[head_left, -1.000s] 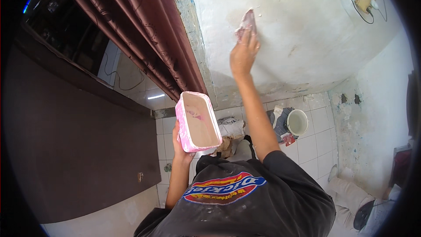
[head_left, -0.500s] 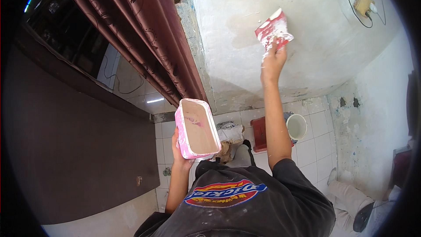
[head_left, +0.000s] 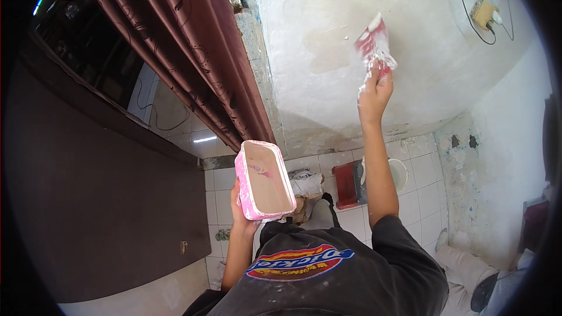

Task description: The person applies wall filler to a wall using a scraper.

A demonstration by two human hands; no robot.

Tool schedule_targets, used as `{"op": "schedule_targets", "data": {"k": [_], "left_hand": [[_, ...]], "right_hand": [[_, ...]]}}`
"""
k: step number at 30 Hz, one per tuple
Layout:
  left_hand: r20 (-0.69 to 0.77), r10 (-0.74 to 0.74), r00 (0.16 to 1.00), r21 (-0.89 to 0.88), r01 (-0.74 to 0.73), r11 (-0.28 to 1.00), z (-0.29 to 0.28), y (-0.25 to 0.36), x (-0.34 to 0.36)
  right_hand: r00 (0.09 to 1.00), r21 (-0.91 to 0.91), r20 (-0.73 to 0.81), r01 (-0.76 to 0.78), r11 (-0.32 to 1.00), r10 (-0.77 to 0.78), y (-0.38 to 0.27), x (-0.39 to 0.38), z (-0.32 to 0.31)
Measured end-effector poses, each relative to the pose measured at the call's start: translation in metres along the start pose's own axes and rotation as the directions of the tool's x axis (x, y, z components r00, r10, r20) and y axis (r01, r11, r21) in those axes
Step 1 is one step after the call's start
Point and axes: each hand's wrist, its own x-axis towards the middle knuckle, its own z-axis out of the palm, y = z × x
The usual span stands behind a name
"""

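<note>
My left hand (head_left: 244, 213) grips a pink rectangular tub (head_left: 267, 184) by its side and underside, in front of my body. Smears of white paste coat its rim, and its inside looks pale and coated. Up at the wall (head_left: 310, 90), my right hand (head_left: 376, 92) is closed around a red putty knife (head_left: 376, 44) loaded with white paste. The blade points up and slightly left; I cannot tell whether it touches the wall. White paste also sticks to my right fingers. A damp-looking beige patch (head_left: 328, 52) and small white dabs show left of the blade.
A maroon curtain (head_left: 205, 52) hangs left of the wall. Below are a red stool (head_left: 346, 184), a pale bucket (head_left: 400, 175) and a crumpled white sack (head_left: 305, 182) on the tiles. A socket box with cables (head_left: 485, 14) sits upper right. A dark brown panel (head_left: 105, 193) fills the left.
My right hand and the putty knife have shifted to the right, and the blade has turned more edge-on. The tub sits slightly lower in view, still in my left hand.
</note>
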Motion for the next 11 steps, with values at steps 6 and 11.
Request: {"op": "schedule_targets", "data": {"k": [6, 11], "left_hand": [[0.006, -0.009, 1.000, -0.012, 0.010, 1.000, 0.001, -0.004, 0.001], [0.022, 0.052, 0.998, 0.030, -0.053, 0.998, -0.001, -0.007, 0.001]], "right_hand": [[0.715, -0.737, 0.533, 0.655, 0.168, -0.452, 0.042, 0.028, 0.010], [0.717, -0.713, 0.590, 0.678, 0.175, -0.372, 0.115, -0.007, -0.011]]}}
